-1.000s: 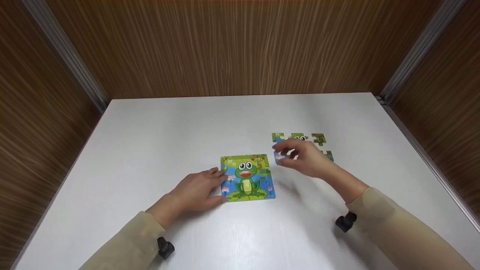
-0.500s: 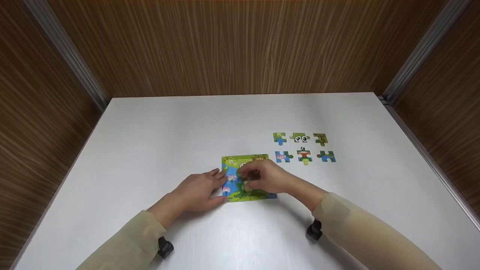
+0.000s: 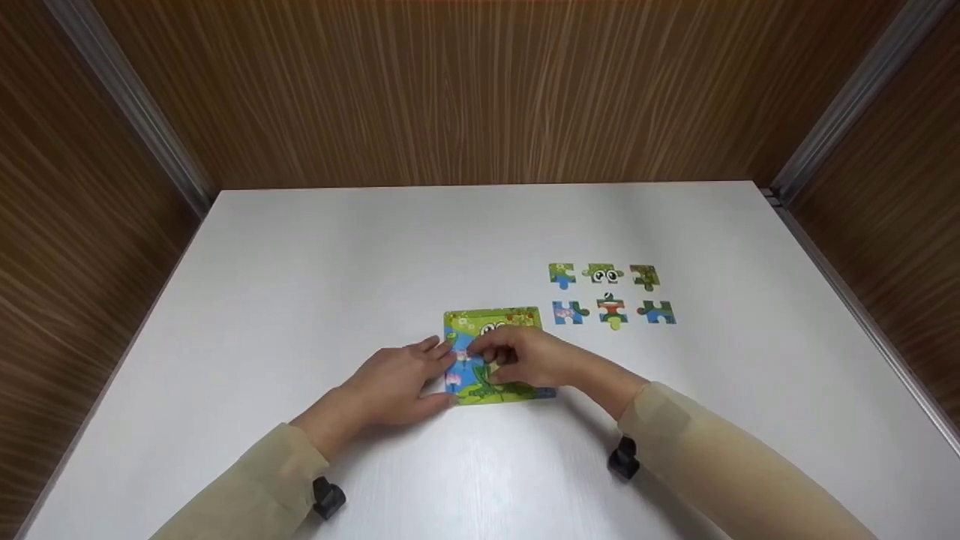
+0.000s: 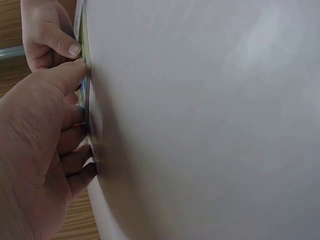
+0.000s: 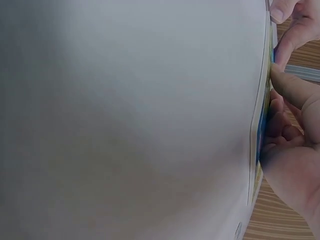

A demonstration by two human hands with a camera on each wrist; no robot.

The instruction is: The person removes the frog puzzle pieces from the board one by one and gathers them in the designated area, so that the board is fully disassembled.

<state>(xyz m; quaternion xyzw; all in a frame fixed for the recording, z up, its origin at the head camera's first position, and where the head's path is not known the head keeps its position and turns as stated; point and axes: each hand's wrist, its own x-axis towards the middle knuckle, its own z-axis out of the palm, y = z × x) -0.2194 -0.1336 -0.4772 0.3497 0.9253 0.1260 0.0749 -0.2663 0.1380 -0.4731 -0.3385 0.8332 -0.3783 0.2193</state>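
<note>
Head view, and the frog puzzle board (image 3: pixel 476 390) lies flat on the worktop (image 3: pixel 300 285), right between my two hands, its green-and-blue picture half covered by my knuckles. Fingertip work here, I judge: the board wants to be held dead still, with light, level pressure, since a sideways shove could skid it across this smooth white surface. A straight up-or-down touch looks wiser than any dragging.

My left hand (image 3: pixel 397 382) lies against the left edge, fingers fairly straight and slightly spread, thumb at the lower corner, bracing rather than gripping. My right hand (image 3: pixel 536 358) arches over the middle, index reaching left, thumb set lower and apart from it, the other fingers tucked beneath; whether a piece sits between them, I can't tell, even from the right wrist view. Both forearms angle inward from the near side, sleeves at the wrists.

Just beyond, up and to the right, six loose puzzle pieces (image 3: pixel 611 309) lie in two rows of three, apart from one another, eyes above mouth. Farther out stands the wood-grain back panel (image 3: pixel 480 97).
</note>
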